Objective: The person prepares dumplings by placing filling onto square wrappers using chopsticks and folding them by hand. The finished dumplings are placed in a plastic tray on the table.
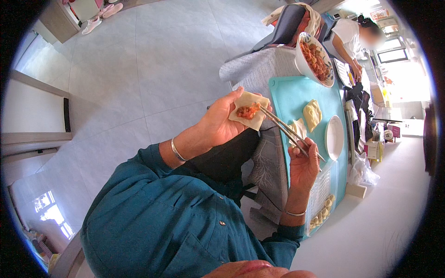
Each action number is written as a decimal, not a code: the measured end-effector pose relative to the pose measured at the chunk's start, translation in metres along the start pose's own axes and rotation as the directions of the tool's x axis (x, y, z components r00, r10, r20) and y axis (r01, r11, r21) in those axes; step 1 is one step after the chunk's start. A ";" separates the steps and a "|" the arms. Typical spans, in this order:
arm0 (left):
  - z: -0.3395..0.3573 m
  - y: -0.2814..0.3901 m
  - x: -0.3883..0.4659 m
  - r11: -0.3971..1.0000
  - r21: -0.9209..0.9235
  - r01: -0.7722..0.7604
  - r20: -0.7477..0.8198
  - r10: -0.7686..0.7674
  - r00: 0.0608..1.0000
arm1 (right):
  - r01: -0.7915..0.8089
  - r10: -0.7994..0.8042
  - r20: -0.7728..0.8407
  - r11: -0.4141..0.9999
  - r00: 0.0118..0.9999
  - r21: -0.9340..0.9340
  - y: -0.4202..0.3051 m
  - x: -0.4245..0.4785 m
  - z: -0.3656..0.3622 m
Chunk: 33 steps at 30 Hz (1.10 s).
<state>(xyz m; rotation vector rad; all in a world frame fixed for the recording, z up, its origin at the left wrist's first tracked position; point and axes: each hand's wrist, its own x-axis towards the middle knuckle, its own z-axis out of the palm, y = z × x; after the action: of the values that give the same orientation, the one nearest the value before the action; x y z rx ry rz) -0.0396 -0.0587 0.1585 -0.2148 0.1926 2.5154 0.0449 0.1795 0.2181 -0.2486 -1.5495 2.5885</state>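
A square dough wrapper lies across my left hand, held at its edges by the thumb and fingers. Reddish meat filling sits on its middle. In my right hand is a pair of metal chopsticks, their tips at the filling's edge. Beyond the chopsticks, a folded yellowish wrapper stack rests on the turquoise mat, and paler wrappers lie partly behind the chopsticks. A patterned bowl holds more filling. Near my right wrist, a clear plastic tray contains several shaped dumplings.
A shallow white bowl stands on the mat. Past it are a crumpled plastic bag and small boxes. A chair stands by the table's far corner, near another person with both hands over the table.
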 end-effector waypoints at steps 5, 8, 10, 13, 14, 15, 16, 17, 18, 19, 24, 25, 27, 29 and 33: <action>-0.003 -0.001 0.000 1.000 0.011 0.019 -0.020 -0.019 1.000 | 0.017 -0.017 0.003 1.000 1.000 0.000 -0.007 0.001 -0.003; -0.005 0.000 -0.001 0.999 0.039 0.014 -0.031 -0.013 0.999 | 0.034 -0.035 0.016 0.999 0.999 0.019 -0.009 0.003 -0.004; -0.007 -0.001 0.000 0.999 0.039 0.002 -0.053 0.000 0.999 | 0.034 -0.035 0.035 0.999 0.999 0.030 -0.010 0.002 -0.003; -0.007 0.000 0.001 0.999 -0.034 0.002 0.035 -0.001 0.999 | 0.020 -0.020 0.057 1.000 0.998 0.005 -0.009 -0.001 -0.005; -0.005 0.000 0.001 0.999 -0.033 -0.014 0.030 0.015 0.999 | 0.016 -0.015 0.053 1.000 0.998 -0.024 -0.006 -0.003 -0.006; -0.001 0.000 -0.001 0.999 -0.031 -0.032 0.025 0.032 0.999 | 0.011 -0.009 0.050 0.999 0.999 -0.053 -0.004 -0.004 -0.006; 0.001 0.001 -0.002 0.998 -0.030 -0.049 0.020 0.049 0.999 | 0.001 0.000 0.044 0.999 0.999 -0.039 -0.001 -0.005 -0.004; 0.002 0.001 -0.002 0.998 -0.033 -0.052 0.030 0.053 0.998 | 0.004 -0.002 0.044 0.998 0.999 -0.063 0.001 -0.006 -0.003; 0.003 0.002 -0.003 0.998 -0.035 -0.055 0.040 0.057 0.998 | 0.007 -0.004 0.045 0.996 0.999 -0.087 0.003 -0.006 -0.001; 0.003 0.002 -0.004 0.998 -0.037 -0.059 0.050 0.060 0.997 | 0.011 -0.006 0.046 0.994 0.999 -0.111 0.005 -0.006 -0.001; 0.006 0.005 -0.005 0.998 -0.029 -0.048 0.030 0.049 0.998 | 0.010 -0.003 0.061 0.994 0.998 -0.107 0.009 -0.005 -0.004; 0.007 0.005 -0.006 0.998 -0.035 -0.048 0.030 0.049 0.998 | 0.020 -0.014 0.054 0.993 0.998 -0.117 0.010 -0.005 -0.006; 0.006 0.003 -0.005 0.998 -0.011 -0.067 0.032 0.067 0.997 | 0.036 -0.029 0.049 0.990 0.998 -0.133 0.011 -0.005 -0.006; 0.001 0.002 -0.003 0.997 0.008 -0.080 0.022 0.080 0.997 | 0.046 -0.039 0.050 0.988 0.998 -0.145 0.010 -0.005 -0.005; -0.004 0.001 -0.001 0.998 0.015 -0.068 0.000 0.068 0.998 | 0.005 -0.005 0.012 0.999 1.000 -0.051 0.010 -0.004 -0.006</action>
<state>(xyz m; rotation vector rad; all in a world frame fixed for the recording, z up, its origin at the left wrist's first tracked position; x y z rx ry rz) -0.0391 -0.0607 0.1548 -0.2061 0.2223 2.5807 0.0495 0.1794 0.2072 -0.2342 -1.6191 2.5539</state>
